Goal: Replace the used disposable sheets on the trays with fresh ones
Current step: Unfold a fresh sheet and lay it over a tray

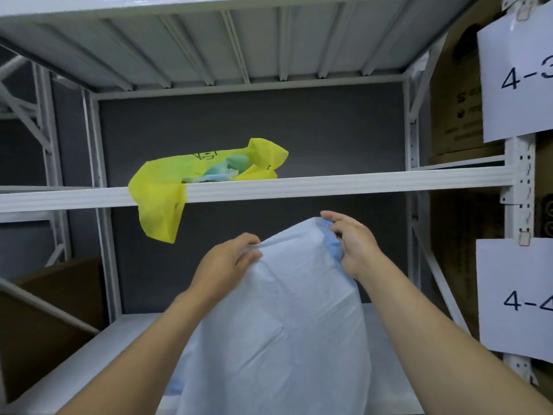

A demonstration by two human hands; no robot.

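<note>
**Both hands hold a blue sheet up by its top edge, in front of the shelving**

Head view: the pale blue disposable sheet (284, 324) hangs in front of the person, above the front edge of the lower shelf (98, 354), and its bottom runs out of view. The left hand (230, 259) has its fingers curled over the sheet's upper edge, thumb beneath, pinching it. The right hand (353, 241) pinches a bunched, darker blue fold at the top between curled fingers and thumb. Held up by two points this way, the sheet probably hangs so it can be shaken out or gathered. I cannot tell whether it is a used one or a fresh one.

No tray is in view.

A yellow bag (167, 187) lies at the left end of the middle shelf (359, 182), with one flap draped over the front edge and its mouth open toward the person. The crumpled blue-green material inside looks like discarded sheets, so it likely serves as the waste bag. Paper labels (514, 70) hang on the right upright.
</note>
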